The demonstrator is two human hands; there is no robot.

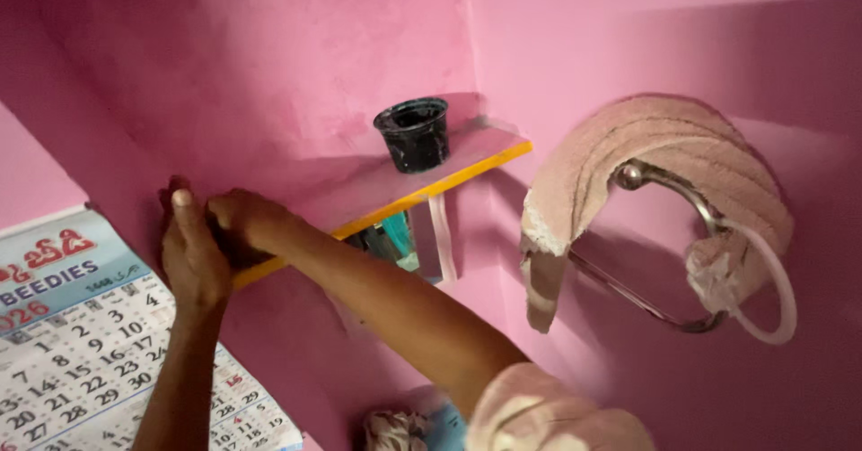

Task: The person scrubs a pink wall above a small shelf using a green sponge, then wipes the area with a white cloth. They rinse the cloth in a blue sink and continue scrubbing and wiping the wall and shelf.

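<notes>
My left hand (193,258) and my right hand (247,222) meet at the left end of a pink wall shelf with a yellow front edge (431,195). The left hand rises from below with its thumb up against the wall. Reaching in from the lower right, the right hand curls its fingers down over the shelf end. Something small and dark (224,246) sits between the two hands, mostly hidden. A black plastic cup (415,134) stands upright further right on the shelf, apart from both hands.
A pink towel (628,154) hangs over a metal ring holder (664,190) on the right wall, with a white tube looped beside it. A wall calendar (81,343) hangs at the lower left. A mirror edge (395,240) shows under the shelf.
</notes>
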